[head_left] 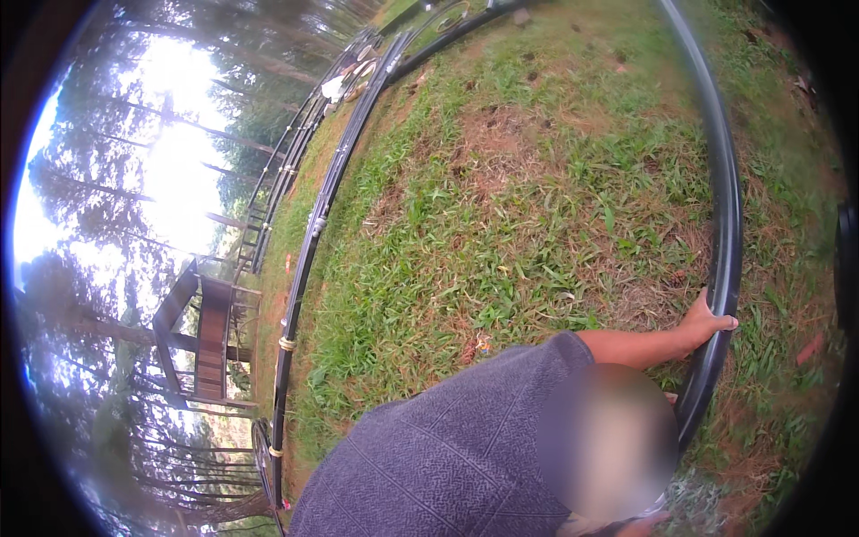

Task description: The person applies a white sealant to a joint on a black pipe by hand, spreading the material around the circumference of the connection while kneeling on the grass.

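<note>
Neither my left hand nor my right hand can be made out. A co-worker in a dark grey shirt bends over the grass in the lower middle of the view. The co-worker's hand wraps round a thick black pipe, with the thumb over its outer side. A small bit of skin shows beside the pipe lower down, mostly hidden behind the blurred head. The pipe curves along the right side from the top edge down past the co-worker. At the bottom edge a blurred skin-coloured patch shows; whose it is, I cannot tell.
Patchy grass with bare reddish soil covers the ground. On the left, long black pipes run in a bundle with pale ties. Beyond them stand a wooden hut and tall trees. The whole scene appears tilted sideways.
</note>
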{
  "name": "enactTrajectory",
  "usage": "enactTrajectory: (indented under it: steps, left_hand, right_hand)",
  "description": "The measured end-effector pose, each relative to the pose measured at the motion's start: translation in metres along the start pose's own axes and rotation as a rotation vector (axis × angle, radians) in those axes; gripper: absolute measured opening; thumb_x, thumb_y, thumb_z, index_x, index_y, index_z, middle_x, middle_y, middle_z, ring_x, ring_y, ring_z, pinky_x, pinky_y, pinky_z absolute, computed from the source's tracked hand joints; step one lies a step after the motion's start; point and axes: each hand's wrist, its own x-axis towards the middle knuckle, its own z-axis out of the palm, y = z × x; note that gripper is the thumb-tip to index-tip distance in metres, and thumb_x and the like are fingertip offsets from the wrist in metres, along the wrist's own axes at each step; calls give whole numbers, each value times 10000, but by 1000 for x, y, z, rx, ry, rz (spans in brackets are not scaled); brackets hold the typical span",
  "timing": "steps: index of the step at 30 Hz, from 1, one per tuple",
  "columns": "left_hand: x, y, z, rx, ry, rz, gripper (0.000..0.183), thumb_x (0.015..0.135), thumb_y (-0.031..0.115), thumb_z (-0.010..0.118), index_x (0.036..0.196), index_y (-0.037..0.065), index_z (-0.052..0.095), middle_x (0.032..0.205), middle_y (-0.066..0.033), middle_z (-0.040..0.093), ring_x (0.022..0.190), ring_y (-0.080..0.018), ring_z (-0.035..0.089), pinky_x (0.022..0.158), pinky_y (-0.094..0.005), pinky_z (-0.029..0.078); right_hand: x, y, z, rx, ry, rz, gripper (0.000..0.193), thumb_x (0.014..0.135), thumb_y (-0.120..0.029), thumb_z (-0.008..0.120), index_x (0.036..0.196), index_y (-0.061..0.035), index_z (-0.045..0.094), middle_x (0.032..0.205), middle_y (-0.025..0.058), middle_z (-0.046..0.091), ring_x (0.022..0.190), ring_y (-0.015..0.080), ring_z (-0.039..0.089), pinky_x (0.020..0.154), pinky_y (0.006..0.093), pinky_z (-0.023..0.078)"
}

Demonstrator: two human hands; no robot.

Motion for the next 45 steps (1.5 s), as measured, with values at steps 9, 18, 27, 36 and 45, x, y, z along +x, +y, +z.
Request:
enactTrajectory:
  steps: [9,18,27,36,45]
  left_hand:
    - [-2,-2,-6,33,27,20,811,863,317,876,1505,53,457,1282,-135,646,1185,-251,664,1052,-433,551]
    - [-8,0,-19,38,20,26,765,872,308,884,1460,49,469,1279,-122,645,1173,-230,658,1034,-421,550]
    - [2,-9,-25,62,55,64,748,889,304,879,1463,58,467,1256,-110,646,1135,-218,664,997,-413,563]
    - [3,-9,2,96,85,43,833,872,310,919,1497,19,451,1267,-154,691,1092,-237,721,957,-412,599]
    - [-15,-2,-29,107,87,-4,801,893,300,891,1506,44,443,1264,-127,648,1137,-224,685,988,-428,586]
  right_hand:
    - [-21,-16,-26,-148,-63,101,537,1162,-312,484,1528,69,582,1385,385,667,1272,560,627,1090,619,501]
    - [-38,4,8,154,145,-69,549,1145,-322,521,1474,103,632,1374,372,693,1283,547,649,1147,559,511]
    - [-79,-44,-22,149,348,-320,582,1148,-356,522,1544,64,594,1454,350,660,1320,532,628,1119,560,515]
    - [-29,49,16,36,139,-289,590,1180,-409,470,1527,47,608,1459,384,641,1354,539,614,1175,607,468]
    - [-5,7,-6,109,-156,213,576,1179,-420,474,1388,73,687,1468,315,673,1274,541,647,1079,614,500]
